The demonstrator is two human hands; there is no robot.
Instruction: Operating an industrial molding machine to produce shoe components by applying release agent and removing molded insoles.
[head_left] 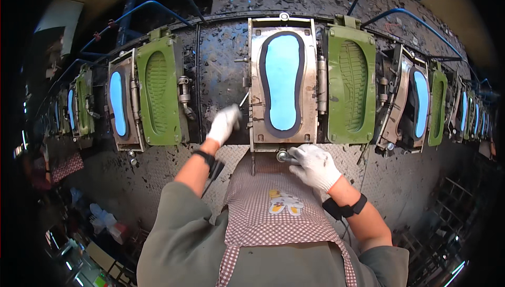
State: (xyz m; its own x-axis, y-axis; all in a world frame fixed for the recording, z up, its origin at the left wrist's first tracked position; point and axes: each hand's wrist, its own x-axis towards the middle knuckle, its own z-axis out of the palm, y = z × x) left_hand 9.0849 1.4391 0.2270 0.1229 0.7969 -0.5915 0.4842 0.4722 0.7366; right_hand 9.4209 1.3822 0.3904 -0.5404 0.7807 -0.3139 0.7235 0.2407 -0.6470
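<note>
In front of me stands an opened shoe-sole mould: a metal plate holding a dark sole topped with a bright blue insole-shaped layer. Its green half, with a ribbed sole-shaped hollow, is hinged to its right. My gloved left hand is closed around a thin metal rod tool, whose tip points up beside the plate's left edge. At the mould's front, my gloved right hand curls around a metal handle with a round end. My palm hides part of that handle.
Similar moulds stand in a row on both sides, including a green half at left and a plate with a blue-topped sole at right. Blue bent bars rise behind. Dark scraps litter the worktop and metal floor.
</note>
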